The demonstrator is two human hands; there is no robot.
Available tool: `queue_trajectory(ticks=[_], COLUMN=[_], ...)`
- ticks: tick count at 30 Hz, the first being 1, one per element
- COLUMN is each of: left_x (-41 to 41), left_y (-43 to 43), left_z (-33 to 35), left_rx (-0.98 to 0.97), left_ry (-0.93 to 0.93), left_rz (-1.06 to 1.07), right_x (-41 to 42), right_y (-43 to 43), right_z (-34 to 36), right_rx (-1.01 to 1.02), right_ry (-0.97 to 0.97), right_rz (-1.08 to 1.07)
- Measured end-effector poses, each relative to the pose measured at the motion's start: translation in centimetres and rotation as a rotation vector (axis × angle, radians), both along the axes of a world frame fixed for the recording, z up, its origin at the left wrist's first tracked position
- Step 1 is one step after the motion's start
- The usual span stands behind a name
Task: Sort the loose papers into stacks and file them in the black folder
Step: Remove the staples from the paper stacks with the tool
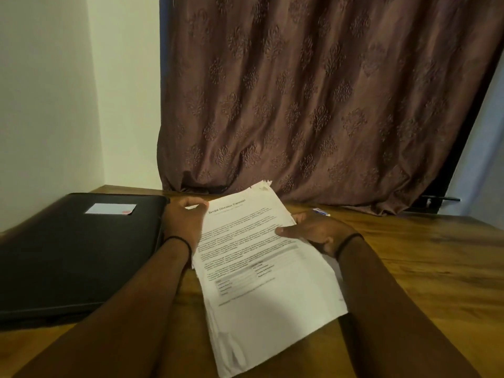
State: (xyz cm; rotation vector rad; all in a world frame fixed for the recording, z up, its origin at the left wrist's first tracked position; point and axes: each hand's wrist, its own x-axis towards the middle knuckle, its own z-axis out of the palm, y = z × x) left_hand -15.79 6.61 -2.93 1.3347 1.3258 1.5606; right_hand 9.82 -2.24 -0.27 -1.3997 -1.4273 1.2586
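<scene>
Papers gripped between left hand and right hand.

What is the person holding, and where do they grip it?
A stack of white printed papers: the left hand grips its upper left edge, the right hand its right edge.

Left grip: fingers curled, pinching papers at one edge.
Right grip: thumb on top, fingers under.
Forearms: both reach forward.
</scene>
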Motion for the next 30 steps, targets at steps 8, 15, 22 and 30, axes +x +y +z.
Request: queue_trajectory(ticks=[8,15,22,30], left_x=[0.7,0.9,0.9,1.4], left_y=[-3.1,-3.1,-4.1,-4.7], left_z=[0.7,-0.1,0.2,0.3], left_rx=[-0.355,-0.111,-0.236,-0.358], left_ry=[-0.072,0.365,0.349,0.079], left_rz=[-0.582,-0.203,-0.190,-0.444], right_x=[3.4,2.8,1.1,0.1], right_y=[0.5,1.4,1.2,1.1], right_z=[-1.3,-2.1,-2.1,-1.8], right_rx=[0.231,0.147,0.146,0.070], right_ry=[-0.347,-0.894,-0.980,-0.886], right_rz=[-0.473,-0.792,-0.849,-0.832])
